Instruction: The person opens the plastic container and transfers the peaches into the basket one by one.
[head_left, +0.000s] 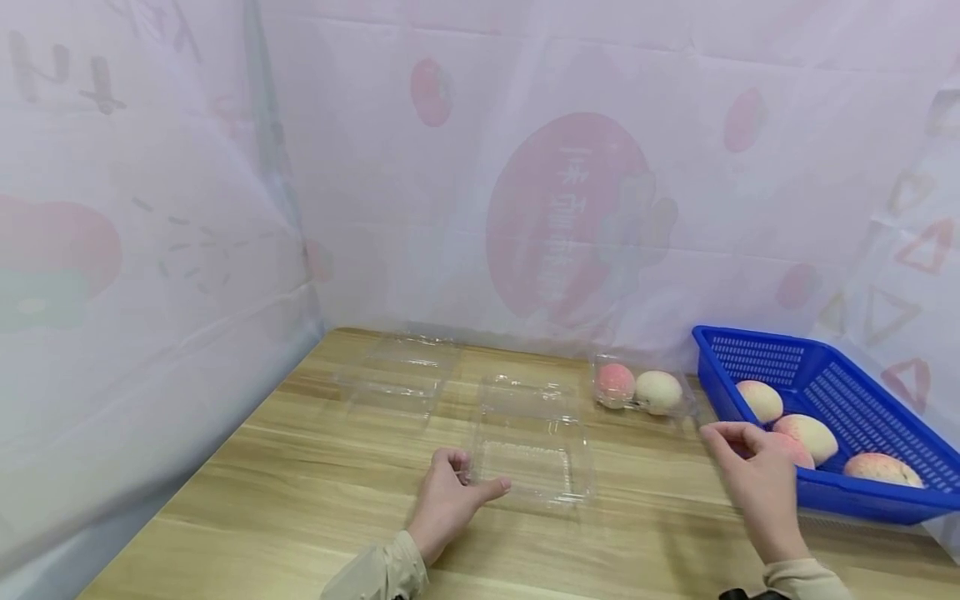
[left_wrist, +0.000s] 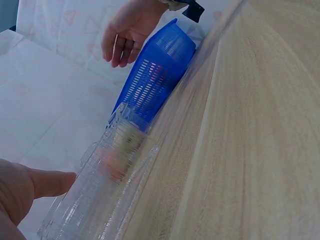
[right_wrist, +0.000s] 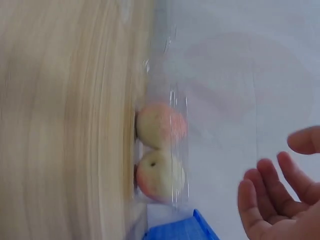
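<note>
Seems to grip the open clear box [head_left: 528,471] by its near left corner with the left hand [head_left: 452,508]; holds nothing in the right hand [head_left: 757,492], with thumb and fingers parted, beside the blue basket [head_left: 862,500], nearer the peaches [head_left: 812,437] just rightward.

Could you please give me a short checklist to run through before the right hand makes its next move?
1. Left hand at the near clear container: ok, at its near left corner.
2. Firmness of that hold: cannot tell.
3. Near clear container free of fruit: ok, nothing inside.
4. Right hand free: ok, holding nothing.
5. Peaches available in the blue basket: ok, four visible.
6. Lid closed on the filled box behind: cannot tell.
</note>
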